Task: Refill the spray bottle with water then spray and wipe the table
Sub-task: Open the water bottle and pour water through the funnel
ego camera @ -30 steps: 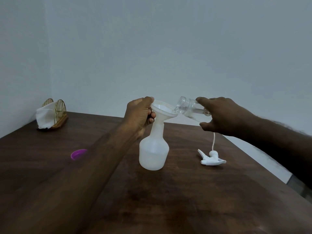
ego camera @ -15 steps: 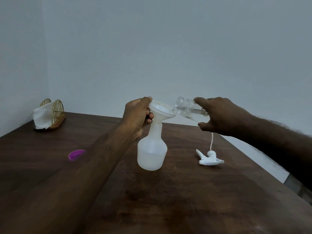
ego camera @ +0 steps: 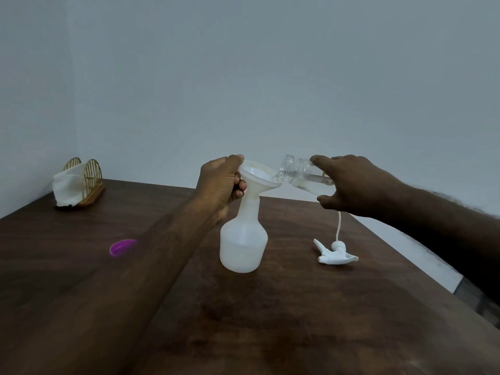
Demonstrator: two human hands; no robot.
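While the white spray bottle (ego camera: pixel 243 244) stands upright near the middle of the brown desk (ego camera: pixel 270 320), a white funnel (ego camera: pixel 259 174) sits in its open neck. The left hand (ego camera: pixel 220 182) grasps the funnel at its left rim, with the thumb on top and the fingers curled under it. The right hand (ego camera: pixel 351 185) grasps a small clear bottle (ego camera: pixel 300 173) that is tipped on its side. The small bottle's open mouth touches the right edge of the funnel. Clear water lies along the low side of the small bottle. The spray bottle is cloudy, so I cannot tell how much water is in it.

The white spray top (ego camera: pixel 336 255) lies on the desk just to the right of the spray bottle. Its thin tube points to the far side, under the right hand. A purple lid (ego camera: pixel 122 247) lies on the desk to the left, partly behind the left arm. In the far left corner stands a gold wire holder (ego camera: pixel 93 180) with a white cloth (ego camera: pixel 66 188) in it.
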